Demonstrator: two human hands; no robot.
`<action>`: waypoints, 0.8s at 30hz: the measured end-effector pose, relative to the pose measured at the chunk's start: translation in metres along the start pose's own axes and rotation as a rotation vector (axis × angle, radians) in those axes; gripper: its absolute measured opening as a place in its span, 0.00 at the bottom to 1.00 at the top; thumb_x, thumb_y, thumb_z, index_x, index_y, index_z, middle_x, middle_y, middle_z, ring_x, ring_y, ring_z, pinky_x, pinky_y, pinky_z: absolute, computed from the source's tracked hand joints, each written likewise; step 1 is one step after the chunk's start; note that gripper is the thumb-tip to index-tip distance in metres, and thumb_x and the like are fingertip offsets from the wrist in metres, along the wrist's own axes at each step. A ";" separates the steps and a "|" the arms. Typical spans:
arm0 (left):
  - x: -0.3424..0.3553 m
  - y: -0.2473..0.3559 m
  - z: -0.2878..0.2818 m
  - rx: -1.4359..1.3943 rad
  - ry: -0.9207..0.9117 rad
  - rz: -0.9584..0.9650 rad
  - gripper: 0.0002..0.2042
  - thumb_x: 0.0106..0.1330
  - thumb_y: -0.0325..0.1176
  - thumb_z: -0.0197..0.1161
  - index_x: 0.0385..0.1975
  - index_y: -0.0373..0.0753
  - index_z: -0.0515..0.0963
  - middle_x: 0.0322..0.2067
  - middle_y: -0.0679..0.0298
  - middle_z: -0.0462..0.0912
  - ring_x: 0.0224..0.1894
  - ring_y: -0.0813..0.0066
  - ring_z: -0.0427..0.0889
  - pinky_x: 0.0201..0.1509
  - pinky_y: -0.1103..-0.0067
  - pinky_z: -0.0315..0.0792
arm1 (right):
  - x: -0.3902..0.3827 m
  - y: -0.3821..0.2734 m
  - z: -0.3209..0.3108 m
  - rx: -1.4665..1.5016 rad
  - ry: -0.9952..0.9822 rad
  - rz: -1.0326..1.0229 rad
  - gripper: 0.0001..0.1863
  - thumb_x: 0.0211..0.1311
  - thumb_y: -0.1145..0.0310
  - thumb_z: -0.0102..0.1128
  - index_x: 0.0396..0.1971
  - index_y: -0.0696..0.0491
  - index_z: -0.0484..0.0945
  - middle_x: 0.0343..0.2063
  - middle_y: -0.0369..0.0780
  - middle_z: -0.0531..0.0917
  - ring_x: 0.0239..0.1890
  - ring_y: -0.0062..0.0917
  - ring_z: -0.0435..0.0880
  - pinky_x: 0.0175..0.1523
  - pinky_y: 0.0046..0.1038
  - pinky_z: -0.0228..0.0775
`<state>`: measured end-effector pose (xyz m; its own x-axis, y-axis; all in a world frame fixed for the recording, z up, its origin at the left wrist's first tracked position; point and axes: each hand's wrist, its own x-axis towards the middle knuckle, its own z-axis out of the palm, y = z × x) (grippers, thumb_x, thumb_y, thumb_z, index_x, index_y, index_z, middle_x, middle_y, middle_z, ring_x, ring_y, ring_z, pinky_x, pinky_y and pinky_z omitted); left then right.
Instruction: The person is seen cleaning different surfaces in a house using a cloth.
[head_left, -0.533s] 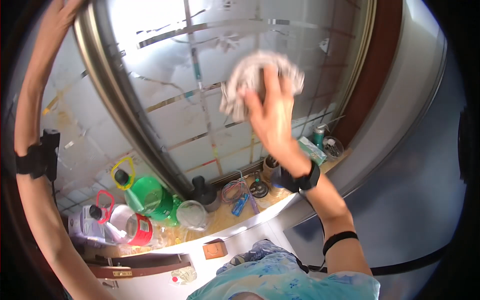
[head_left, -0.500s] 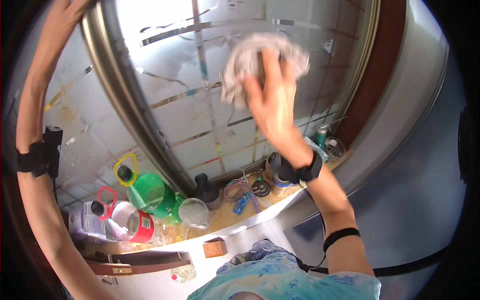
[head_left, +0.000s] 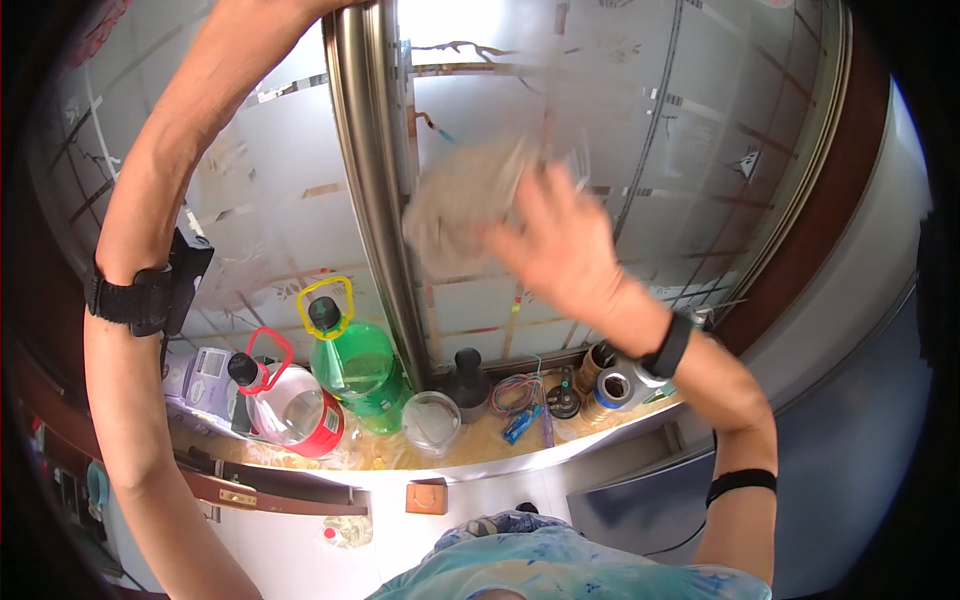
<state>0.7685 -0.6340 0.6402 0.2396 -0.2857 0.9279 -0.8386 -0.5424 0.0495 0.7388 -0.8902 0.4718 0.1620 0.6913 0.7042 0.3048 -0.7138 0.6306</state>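
Observation:
My right hand (head_left: 555,240), blurred by motion, presses a crumpled beige cloth (head_left: 460,200) to a frosted glass pane (head_left: 730,120) patterned with thin lines and branches, its fingers on the cloth. Up at the top edge, my left hand (head_left: 305,12) reaches to the top of the vertical metal frame (head_left: 370,150) between two panes, its fingers mostly out of view. Both my forearms wear black straps.
Below the panes runs a ledge (head_left: 385,465) holding a green bottle (head_left: 355,370), a red-labelled bottle (head_left: 300,410), a lidded tub (head_left: 432,420), a black bottle (head_left: 468,385), coiled cords (head_left: 515,395) and several jars (head_left: 612,390). A dark blue-grey panel (head_left: 850,450) stands at right.
The view has shifted, so the metal frame sits further right and more upright. The cloth under my right hand has moved left across the pane, toward that frame.

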 end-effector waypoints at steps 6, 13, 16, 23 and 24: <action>-0.007 0.001 0.033 -0.371 -0.072 -0.097 0.41 0.60 0.30 0.70 0.72 0.37 0.55 0.66 0.53 0.64 0.61 0.66 0.71 0.60 0.73 0.72 | 0.066 0.059 0.008 -0.134 0.252 0.341 0.26 0.47 0.76 0.59 0.49 0.38 0.78 0.42 0.45 0.72 0.39 0.44 0.75 0.22 0.37 0.71; -0.013 0.021 0.023 -0.332 -0.044 -0.077 0.42 0.60 0.29 0.68 0.73 0.38 0.52 0.66 0.52 0.65 0.54 0.69 0.77 0.56 0.74 0.75 | -0.028 -0.031 0.024 0.079 -0.115 -0.197 0.21 0.50 0.67 0.59 0.48 0.43 0.78 0.53 0.40 0.73 0.42 0.36 0.73 0.34 0.27 0.73; -0.016 0.027 0.021 -0.289 -0.019 -0.122 0.44 0.59 0.35 0.70 0.73 0.36 0.51 0.67 0.49 0.63 0.60 0.63 0.73 0.63 0.70 0.70 | -0.067 -0.039 0.019 0.074 -0.237 -0.340 0.18 0.50 0.65 0.59 0.44 0.42 0.80 0.52 0.37 0.73 0.42 0.34 0.73 0.38 0.28 0.74; -0.012 0.010 0.024 -0.039 0.012 -0.181 0.47 0.58 0.42 0.70 0.73 0.35 0.50 0.68 0.46 0.60 0.71 0.57 0.59 0.74 0.65 0.54 | -0.109 0.018 -0.004 0.028 -0.281 -0.396 0.17 0.50 0.64 0.61 0.43 0.38 0.83 0.53 0.34 0.74 0.44 0.31 0.74 0.37 0.27 0.73; -0.012 0.010 0.025 -0.029 0.010 -0.189 0.46 0.58 0.42 0.70 0.73 0.35 0.50 0.68 0.46 0.60 0.71 0.57 0.60 0.73 0.65 0.55 | -0.098 0.034 -0.011 0.026 -0.240 -0.311 0.19 0.50 0.64 0.61 0.45 0.38 0.83 0.53 0.34 0.75 0.44 0.31 0.74 0.36 0.27 0.72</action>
<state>0.7692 -0.6555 0.6205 0.3893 -0.1727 0.9048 -0.7931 -0.5624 0.2339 0.7225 -0.9833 0.4275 0.2720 0.8828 0.3830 0.3972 -0.4655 0.7909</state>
